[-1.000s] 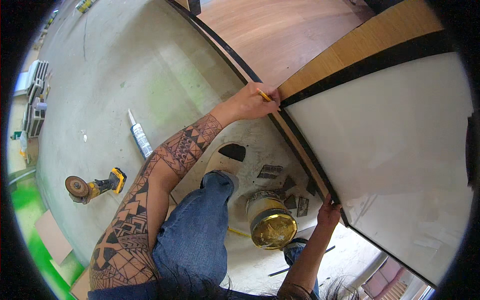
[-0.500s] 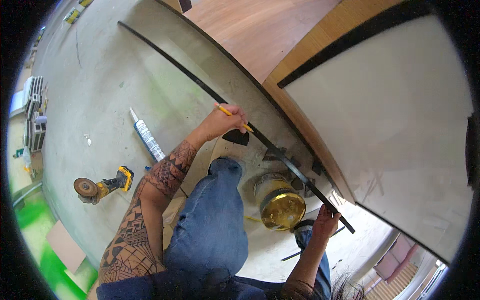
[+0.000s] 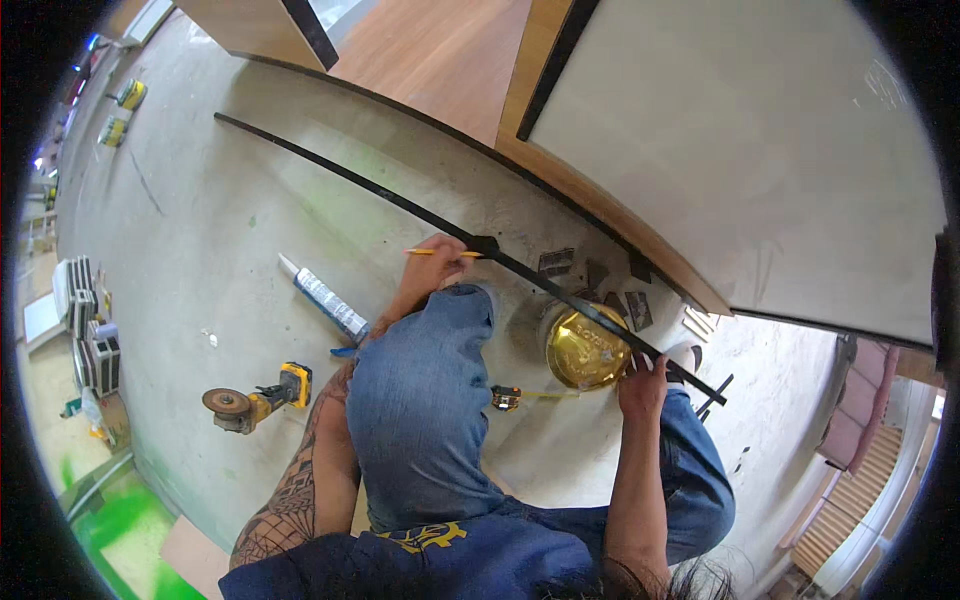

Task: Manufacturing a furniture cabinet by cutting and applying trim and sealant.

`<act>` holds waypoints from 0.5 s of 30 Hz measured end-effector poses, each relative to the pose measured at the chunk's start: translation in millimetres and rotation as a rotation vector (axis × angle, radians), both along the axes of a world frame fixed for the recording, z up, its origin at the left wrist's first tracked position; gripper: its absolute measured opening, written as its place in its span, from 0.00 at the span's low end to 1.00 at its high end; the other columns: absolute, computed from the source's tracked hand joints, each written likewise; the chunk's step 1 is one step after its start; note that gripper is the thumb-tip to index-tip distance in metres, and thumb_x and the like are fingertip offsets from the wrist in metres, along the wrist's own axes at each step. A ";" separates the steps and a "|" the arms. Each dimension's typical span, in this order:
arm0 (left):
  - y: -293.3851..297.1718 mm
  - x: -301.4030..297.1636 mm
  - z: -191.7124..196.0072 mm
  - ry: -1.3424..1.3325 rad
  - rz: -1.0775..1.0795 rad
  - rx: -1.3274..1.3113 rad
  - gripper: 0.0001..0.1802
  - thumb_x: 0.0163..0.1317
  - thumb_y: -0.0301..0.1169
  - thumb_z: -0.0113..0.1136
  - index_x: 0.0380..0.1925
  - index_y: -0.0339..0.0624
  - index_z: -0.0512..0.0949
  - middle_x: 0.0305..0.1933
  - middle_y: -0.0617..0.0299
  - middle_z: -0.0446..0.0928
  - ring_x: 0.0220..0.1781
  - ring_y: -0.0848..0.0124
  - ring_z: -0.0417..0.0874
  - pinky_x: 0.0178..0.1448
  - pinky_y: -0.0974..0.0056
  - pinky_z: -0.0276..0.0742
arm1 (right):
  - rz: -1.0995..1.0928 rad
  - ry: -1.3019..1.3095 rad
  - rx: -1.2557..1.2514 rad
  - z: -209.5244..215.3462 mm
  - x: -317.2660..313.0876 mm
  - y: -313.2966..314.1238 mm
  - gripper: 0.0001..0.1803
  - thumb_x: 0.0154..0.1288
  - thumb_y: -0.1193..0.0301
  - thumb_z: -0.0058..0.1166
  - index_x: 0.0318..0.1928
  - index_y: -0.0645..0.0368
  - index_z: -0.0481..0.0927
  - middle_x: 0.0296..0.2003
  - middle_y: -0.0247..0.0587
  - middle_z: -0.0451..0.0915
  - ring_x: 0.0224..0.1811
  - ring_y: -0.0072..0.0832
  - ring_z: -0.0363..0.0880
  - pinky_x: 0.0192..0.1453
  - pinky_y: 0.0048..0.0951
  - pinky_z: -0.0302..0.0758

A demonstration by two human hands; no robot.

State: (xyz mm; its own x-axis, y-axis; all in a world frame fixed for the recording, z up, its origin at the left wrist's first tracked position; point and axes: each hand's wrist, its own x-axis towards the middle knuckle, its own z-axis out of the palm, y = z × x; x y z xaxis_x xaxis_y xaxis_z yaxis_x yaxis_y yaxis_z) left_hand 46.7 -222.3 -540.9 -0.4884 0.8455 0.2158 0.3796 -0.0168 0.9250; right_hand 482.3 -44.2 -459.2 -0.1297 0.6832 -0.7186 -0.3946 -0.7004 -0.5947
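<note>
Strip: I see a long black strip (image 3: 400,205) held low over the concrete floor (image 3: 200,250), running from far left to my right knee.
Left hand (image 3: 432,268): grips the strip and a yellow pencil (image 3: 440,252).
Right hand (image 3: 642,385): closed on the strip's near end.
Risk: I judge the long free end could sag, twist or catch the gold tin (image 3: 587,348).
Hidden: fingertips; small dark pieces (image 3: 556,262) unclear.

Left arm, tattooed along the forearm, reaches forward past the bent left knee; the left hand (image 3: 432,268) is closed in a grip, palm down. Right arm extends straight ahead beside the right knee; the right hand (image 3: 643,381) is curled shut, fingers upward.
</note>
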 end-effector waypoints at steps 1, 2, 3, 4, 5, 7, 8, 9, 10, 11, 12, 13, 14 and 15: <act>-6.8 0.6 3.0 0.001 -0.018 0.008 0.08 0.69 0.26 0.56 0.44 0.36 0.79 0.41 0.56 0.83 0.43 0.66 0.88 0.50 0.61 0.87 | 0.011 0.042 0.044 -6.0 1.6 1.7 0.31 0.84 0.42 0.37 0.71 0.51 0.67 0.65 0.50 0.73 0.61 0.42 0.73 0.74 0.51 0.64; -17.5 3.0 6.4 -0.496 0.229 -0.061 0.08 0.69 0.28 0.57 0.44 0.37 0.80 0.41 0.55 0.83 0.43 0.66 0.88 0.48 0.62 0.87 | -0.004 0.043 0.051 -11.8 2.3 2.9 0.31 0.84 0.42 0.37 0.71 0.51 0.67 0.65 0.50 0.73 0.61 0.42 0.73 0.74 0.51 0.64; -23.7 5.4 9.4 -0.995 0.470 -0.133 0.09 0.70 0.31 0.58 0.45 0.38 0.80 0.41 0.55 0.84 0.42 0.67 0.88 0.46 0.63 0.87 | -0.032 0.029 0.060 -21.8 9.0 9.6 0.32 0.85 0.44 0.35 0.71 0.56 0.68 0.64 0.51 0.75 0.64 0.43 0.72 0.77 0.48 0.62; -44.1 -0.9 8.2 -0.980 0.473 -0.129 0.09 0.70 0.31 0.58 0.45 0.38 0.80 0.41 0.55 0.84 0.42 0.67 0.88 0.46 0.63 0.87 | -0.041 0.030 0.054 -25.8 1.3 10.8 0.32 0.86 0.46 0.34 0.70 0.60 0.69 0.64 0.52 0.76 0.68 0.43 0.71 0.79 0.45 0.61; -64.1 -6.5 6.9 -0.982 0.523 -0.157 0.11 0.71 0.34 0.59 0.46 0.39 0.81 0.41 0.55 0.84 0.42 0.67 0.88 0.47 0.62 0.87 | -0.072 0.030 0.031 -28.0 -4.4 11.0 0.32 0.87 0.46 0.33 0.70 0.61 0.68 0.61 0.54 0.78 0.64 0.44 0.74 0.75 0.44 0.67; -97.7 -6.0 7.3 -0.984 0.572 -0.186 0.13 0.72 0.37 0.60 0.48 0.40 0.81 0.41 0.54 0.84 0.42 0.68 0.87 0.48 0.62 0.87 | -0.098 -0.019 0.115 -37.3 -10.3 5.6 0.31 0.87 0.47 0.33 0.69 0.61 0.68 0.61 0.55 0.78 0.62 0.44 0.76 0.73 0.45 0.70; -109.6 -1.6 8.4 -0.794 0.499 -0.263 0.16 0.73 0.39 0.60 0.51 0.39 0.81 0.43 0.53 0.85 0.44 0.67 0.88 0.49 0.62 0.86 | -0.128 -0.082 0.204 -40.7 -9.8 3.7 0.31 0.87 0.47 0.33 0.68 0.61 0.67 0.60 0.55 0.78 0.60 0.45 0.78 0.70 0.46 0.73; -115.4 1.3 14.6 -0.603 0.428 -0.339 0.19 0.75 0.42 0.60 0.54 0.38 0.81 0.44 0.52 0.85 0.45 0.66 0.88 0.50 0.62 0.85 | -0.129 -0.098 0.221 -40.0 -10.6 -0.1 0.29 0.87 0.47 0.32 0.66 0.60 0.68 0.59 0.55 0.78 0.55 0.45 0.80 0.66 0.48 0.77; -117.3 2.6 19.6 -0.603 0.427 -0.339 0.19 0.75 0.42 0.60 0.54 0.38 0.81 0.44 0.52 0.85 0.45 0.66 0.88 0.50 0.62 0.85 | -0.130 -0.098 0.221 -39.5 -12.2 -2.1 0.29 0.87 0.47 0.32 0.66 0.60 0.68 0.59 0.55 0.78 0.55 0.45 0.80 0.66 0.48 0.77; -118.9 4.9 24.2 -0.655 0.325 -0.279 0.21 0.76 0.43 0.59 0.57 0.38 0.80 0.46 0.52 0.86 0.47 0.65 0.88 0.52 0.62 0.84 | -0.152 -0.074 0.180 -39.0 -13.6 -3.0 0.28 0.87 0.48 0.32 0.65 0.59 0.68 0.57 0.52 0.78 0.56 0.44 0.79 0.65 0.47 0.77; -110.6 12.1 34.3 -0.715 0.209 -0.216 0.23 0.77 0.44 0.58 0.60 0.38 0.79 0.49 0.51 0.86 0.50 0.64 0.88 0.54 0.61 0.83 | -0.184 -0.060 0.146 -38.4 -5.6 -1.6 0.26 0.88 0.50 0.33 0.65 0.58 0.69 0.56 0.49 0.79 0.58 0.43 0.79 0.64 0.47 0.77; -97.1 18.4 47.5 -0.725 0.196 -0.217 0.23 0.77 0.44 0.58 0.60 0.38 0.79 0.49 0.51 0.86 0.50 0.64 0.88 0.54 0.61 0.83 | -0.194 -0.072 0.152 -35.4 -2.1 -1.3 0.26 0.88 0.50 0.33 0.65 0.58 0.69 0.56 0.49 0.79 0.58 0.43 0.79 0.64 0.47 0.77; -75.4 22.8 65.0 -0.859 0.178 -0.271 0.24 0.77 0.45 0.58 0.61 0.38 0.79 0.51 0.52 0.86 0.51 0.63 0.87 0.56 0.62 0.82 | -0.234 -0.096 0.169 -30.7 -0.2 -0.1 0.25 0.87 0.50 0.35 0.65 0.57 0.69 0.55 0.48 0.79 0.57 0.43 0.78 0.64 0.48 0.76; -61.9 21.6 76.2 -0.982 0.170 -0.325 0.25 0.78 0.46 0.58 0.62 0.37 0.78 0.53 0.52 0.86 0.53 0.63 0.87 0.57 0.62 0.81 | -0.267 -0.111 0.181 -26.2 -1.7 0.6 0.24 0.86 0.49 0.38 0.65 0.55 0.69 0.55 0.48 0.79 0.57 0.42 0.78 0.64 0.50 0.75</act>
